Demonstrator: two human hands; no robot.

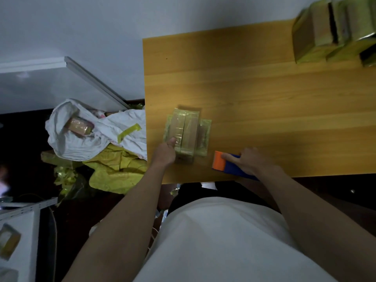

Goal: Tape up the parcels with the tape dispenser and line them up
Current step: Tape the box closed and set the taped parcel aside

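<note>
The wooden worktop (264,88) carries taped parcels (333,31) stacked at its far right corner. Near the front edge sits one parcel (186,133), left hand (165,152) gripping its near end. Right hand (247,160) clasps the blue-and-orange tape dispenser (225,164) just beside it.

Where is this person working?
Probably a small home packing spot: a wooden table, taped parcels stacked at its far corner, and a bag of parcels on the floor.
</note>
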